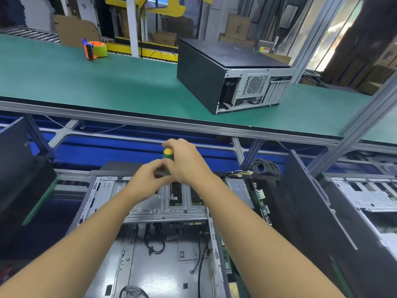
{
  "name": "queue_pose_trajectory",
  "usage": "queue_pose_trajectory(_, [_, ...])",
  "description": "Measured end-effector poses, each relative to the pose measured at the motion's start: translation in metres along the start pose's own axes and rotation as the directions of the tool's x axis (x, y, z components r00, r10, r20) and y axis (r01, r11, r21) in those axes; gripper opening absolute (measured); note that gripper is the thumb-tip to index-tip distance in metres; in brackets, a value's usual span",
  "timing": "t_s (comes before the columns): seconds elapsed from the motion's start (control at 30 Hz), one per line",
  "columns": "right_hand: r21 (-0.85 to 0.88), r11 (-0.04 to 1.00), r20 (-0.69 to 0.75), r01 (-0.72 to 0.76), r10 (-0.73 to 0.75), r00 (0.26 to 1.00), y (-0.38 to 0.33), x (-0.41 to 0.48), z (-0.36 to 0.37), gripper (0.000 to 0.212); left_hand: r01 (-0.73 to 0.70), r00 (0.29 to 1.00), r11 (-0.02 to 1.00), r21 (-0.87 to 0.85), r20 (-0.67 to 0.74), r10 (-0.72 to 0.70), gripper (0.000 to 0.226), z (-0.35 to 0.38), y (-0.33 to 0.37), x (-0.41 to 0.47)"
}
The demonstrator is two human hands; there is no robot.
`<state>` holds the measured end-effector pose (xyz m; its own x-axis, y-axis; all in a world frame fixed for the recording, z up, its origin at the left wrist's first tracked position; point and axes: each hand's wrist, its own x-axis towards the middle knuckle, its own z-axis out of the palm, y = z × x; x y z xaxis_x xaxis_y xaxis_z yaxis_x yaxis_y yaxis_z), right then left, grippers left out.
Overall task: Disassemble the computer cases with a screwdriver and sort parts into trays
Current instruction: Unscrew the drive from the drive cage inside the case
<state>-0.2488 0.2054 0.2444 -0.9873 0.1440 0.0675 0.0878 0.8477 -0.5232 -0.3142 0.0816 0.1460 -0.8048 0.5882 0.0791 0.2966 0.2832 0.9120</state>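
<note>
An open computer case point(150, 244) lies flat in front of me, its grey metal drive bracket point(167, 211) and loose black cables showing. A screwdriver point(167, 154) with a green and yellow handle stands upright over that bracket. My right hand point(189, 162) grips the handle from the right. My left hand point(148, 177) curls its fingers round the lower part of the handle; the shaft and tip are mostly hidden behind my hands.
A closed black case point(225, 74) lies on the green conveyor belt point(86, 82) beyond. An orange and green tape dispenser point(94, 49) stands far left. A removed power supply and circuit board point(247, 194) sit right of my case, black side panels and another open case point(365, 201) further right.
</note>
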Motion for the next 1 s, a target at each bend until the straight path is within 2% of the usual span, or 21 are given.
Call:
queue_pose_trajectory(0.1, [0.039,0.999,0.071,-0.027,0.024,0.997,0.002,0.0,-0.005,0.046,-0.023,0.998,0.999,-0.043,0.053,0.026,0.035,-0.007,-0.003,-0.002])
queue_pose_trajectory(0.23, [0.142,0.989,0.104,-0.032,0.017,0.994,0.003,-0.001,-0.002,0.037,-0.014,1.0,0.999,-0.052,-0.02,0.013,0.031,-0.004,-0.005,-0.002])
queue_pose_trajectory(0.33, [0.099,0.995,0.023,0.008,-0.01,1.0,0.005,-0.001,0.006,0.02,-0.03,0.994,1.0,-0.009,-0.103,0.029,0.038,0.001,-0.004,0.0])
queue_pose_trajectory(0.4, [0.076,0.997,-0.08,-0.008,0.014,0.997,0.005,-0.001,0.009,0.017,-0.025,0.992,1.0,0.013,-0.121,0.027,0.039,0.005,-0.001,0.0])
queue_pose_trajectory(0.47, [0.049,0.999,-0.114,-0.006,0.011,0.993,0.006,-0.001,0.01,0.019,-0.046,0.994,0.997,0.057,-0.096,0.051,0.031,0.008,-0.001,0.002])
queue_pose_trajectory(0.57, [0.09,0.996,-0.057,0.022,-0.017,0.998,0.009,-0.002,0.006,0.04,-0.088,0.996,0.995,0.047,-0.015,0.089,0.022,0.007,-0.002,0.002])
queue_pose_trajectory(0.63, [0.132,0.991,0.009,0.012,-0.013,1.0,0.011,-0.003,0.003,0.048,-0.079,0.997,0.997,-0.002,0.011,0.079,0.034,0.004,-0.003,0.0])
queue_pose_trajectory(0.73, [0.234,0.972,0.087,-0.016,-0.004,0.996,0.012,-0.004,0.003,0.048,-0.041,0.999,0.996,-0.074,-0.002,0.041,0.032,0.006,-0.003,-0.002])
queue_pose_trajectory(0.8, [0.287,0.957,0.105,-0.032,0.002,0.994,0.011,-0.005,0.006,0.038,-0.035,0.999,0.996,-0.086,-0.032,0.033,0.029,0.009,-0.002,-0.002])
queue_pose_trajectory(0.87, [0.21,0.977,0.074,-0.023,0.007,0.997,0.01,-0.005,0.01,0.031,-0.01,0.998,0.999,-0.048,-0.07,0.006,0.024,0.011,-0.001,0.0])
queue_pose_trajectory(0.93, [-0.019,0.999,-0.02,-0.031,0.03,0.999,0.01,-0.004,0.013,0.045,0.018,0.995,1.0,0.024,-0.099,-0.016,0.022,0.013,0.001,0.001])
queue_pose_trajectory(1.0, [-0.148,0.988,-0.08,-0.055,0.044,0.996,0.009,-0.004,0.013,0.045,0.023,0.994,0.995,0.095,-0.112,-0.012,0.025,0.015,0.003,0.001])
